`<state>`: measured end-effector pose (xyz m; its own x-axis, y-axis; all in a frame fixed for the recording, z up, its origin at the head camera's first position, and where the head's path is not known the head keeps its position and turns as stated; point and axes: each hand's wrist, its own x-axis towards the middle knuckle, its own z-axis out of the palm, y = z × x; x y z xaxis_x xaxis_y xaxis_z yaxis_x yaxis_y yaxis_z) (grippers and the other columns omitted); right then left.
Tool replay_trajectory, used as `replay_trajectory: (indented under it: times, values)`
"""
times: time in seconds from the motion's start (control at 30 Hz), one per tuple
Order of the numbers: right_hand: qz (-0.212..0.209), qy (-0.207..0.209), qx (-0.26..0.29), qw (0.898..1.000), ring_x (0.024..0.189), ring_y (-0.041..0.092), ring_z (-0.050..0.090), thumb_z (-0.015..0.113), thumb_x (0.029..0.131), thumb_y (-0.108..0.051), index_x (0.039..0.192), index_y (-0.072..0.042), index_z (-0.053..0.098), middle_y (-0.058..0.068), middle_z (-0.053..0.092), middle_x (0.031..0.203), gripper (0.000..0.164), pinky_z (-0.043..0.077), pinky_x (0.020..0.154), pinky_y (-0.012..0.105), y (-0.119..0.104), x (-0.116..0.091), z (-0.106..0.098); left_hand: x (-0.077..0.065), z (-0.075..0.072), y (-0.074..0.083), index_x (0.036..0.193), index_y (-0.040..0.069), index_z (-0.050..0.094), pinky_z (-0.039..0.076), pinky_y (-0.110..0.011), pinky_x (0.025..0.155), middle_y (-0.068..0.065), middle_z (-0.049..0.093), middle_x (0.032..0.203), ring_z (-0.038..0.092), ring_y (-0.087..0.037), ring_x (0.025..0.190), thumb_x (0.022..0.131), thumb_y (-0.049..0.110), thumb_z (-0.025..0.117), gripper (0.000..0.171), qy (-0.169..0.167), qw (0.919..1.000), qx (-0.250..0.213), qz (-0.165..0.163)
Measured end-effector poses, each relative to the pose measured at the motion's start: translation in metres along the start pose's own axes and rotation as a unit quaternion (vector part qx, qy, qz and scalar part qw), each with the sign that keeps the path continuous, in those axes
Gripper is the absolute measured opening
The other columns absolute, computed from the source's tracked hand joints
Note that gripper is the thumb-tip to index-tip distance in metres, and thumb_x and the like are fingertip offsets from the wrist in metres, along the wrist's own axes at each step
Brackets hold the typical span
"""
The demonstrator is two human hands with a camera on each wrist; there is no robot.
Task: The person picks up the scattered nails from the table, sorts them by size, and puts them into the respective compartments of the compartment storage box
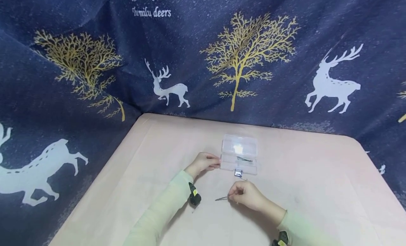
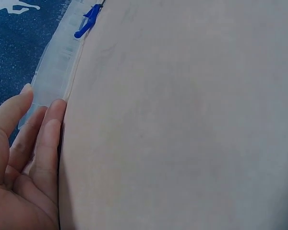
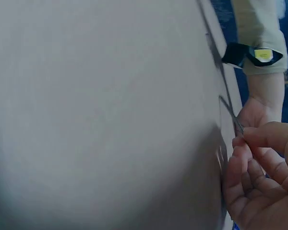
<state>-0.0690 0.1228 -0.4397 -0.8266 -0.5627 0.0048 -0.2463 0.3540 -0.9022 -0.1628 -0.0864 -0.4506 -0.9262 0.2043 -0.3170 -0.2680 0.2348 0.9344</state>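
A clear plastic case (image 1: 224, 165) stands on the table with its lid (image 1: 239, 143) raised at the back. Several thin dark strips (image 1: 244, 159) lie inside it. At the case's left end, my left hand (image 1: 204, 162) touches the edge with fairly straight fingers; the left wrist view shows the thumb spread from them. A small blue piece (image 2: 88, 21) sits at the case's front side. Nearer the front, my right hand (image 1: 245, 195) pinches a thin dark metal strip (image 1: 221, 198) between thumb and fingertips. Its free end points left; the other is hidden by the fingers.
A pale pink cover lies over the table (image 1: 152, 161). Dark blue cloth (image 1: 196, 80) with deer and trees hangs behind and at the sides. Black bands (image 1: 195, 196) are strapped on both wrists. A small thin thing (image 1: 243, 179) lies just before the case.
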Motion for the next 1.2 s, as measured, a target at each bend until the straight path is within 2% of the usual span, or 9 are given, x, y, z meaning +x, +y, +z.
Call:
replay_trajectory:
  times: [0.13,0.37,0.53,0.6,0.7,0.83,1.2]
  values:
    - [0.034,0.000,0.029,0.999,0.062,-0.001,0.055,0.066,0.078,0.000,0.083,0.005,0.065,0.013,0.067,0.074,0.007,0.052,0.055,0.015,0.000,-0.005,-0.004,-0.001,0.001,0.000,0.106,-0.006,0.066,0.061,-0.027,0.075,-0.019,0.072,0.093,0.071,-0.018,0.079,0.085,0.012,0.070,0.028,0.002,1.0000,-0.003,-0.003]
    - [0.075,0.034,0.082,0.993,0.061,0.003,0.057,0.064,0.079,0.002,0.091,0.014,0.063,0.024,0.067,0.080,0.017,0.053,0.056,0.016,-0.002,-0.003,-0.016,0.000,-0.002,0.007,0.106,-0.006,0.066,0.060,-0.029,0.078,-0.019,0.072,0.094,0.071,-0.020,0.082,0.086,0.011,0.068,0.026,0.000,1.0000,0.003,0.004]
    - [0.112,0.068,0.105,0.986,0.063,0.008,0.059,0.064,0.077,0.003,0.096,0.015,0.061,0.013,0.067,0.077,0.023,0.054,0.059,0.019,-0.008,-0.001,-0.027,0.001,-0.002,0.006,0.105,-0.005,0.067,0.060,-0.030,0.079,-0.019,0.072,0.094,0.071,-0.022,0.083,0.086,0.012,0.069,0.026,0.008,0.9999,-0.001,-0.006]
    - [0.130,0.079,0.106,0.983,0.065,0.009,0.058,0.063,0.078,0.002,0.100,0.014,0.061,0.006,0.066,0.077,0.025,0.054,0.061,0.019,-0.011,0.001,-0.034,0.001,-0.001,0.004,0.104,-0.005,0.067,0.060,-0.029,0.078,-0.018,0.072,0.093,0.071,-0.020,0.082,0.085,0.012,0.070,0.025,0.012,0.9998,-0.005,-0.012]
    - [0.154,0.101,0.115,0.976,0.067,0.009,0.058,0.061,0.080,0.002,0.105,0.013,0.059,0.003,0.066,0.078,0.027,0.054,0.062,0.019,-0.014,0.004,-0.047,0.001,0.000,0.003,0.105,-0.004,0.067,0.060,-0.029,0.077,-0.017,0.072,0.092,0.071,-0.017,0.078,0.085,0.011,0.069,0.025,0.013,0.9998,-0.008,-0.011]
    - [0.158,0.144,0.141,0.967,0.064,0.007,0.056,0.060,0.083,0.004,0.107,0.016,0.056,0.001,0.064,0.076,0.027,0.054,0.061,0.018,-0.014,0.014,-0.064,0.001,-0.001,0.003,0.105,-0.005,0.067,0.060,-0.028,0.076,-0.017,0.073,0.091,0.070,-0.014,0.076,0.086,0.011,0.068,0.025,0.014,0.9999,-0.004,-0.004]
    - [0.149,0.209,0.126,0.958,0.059,0.004,0.054,0.058,0.087,0.003,0.108,0.019,0.054,-0.006,0.062,0.071,0.027,0.050,0.055,0.017,0.004,0.037,-0.085,0.000,-0.001,0.002,0.105,-0.005,0.067,0.060,-0.029,0.078,-0.017,0.072,0.092,0.071,-0.018,0.080,0.086,0.012,0.069,0.026,0.006,0.9999,0.004,-0.010]
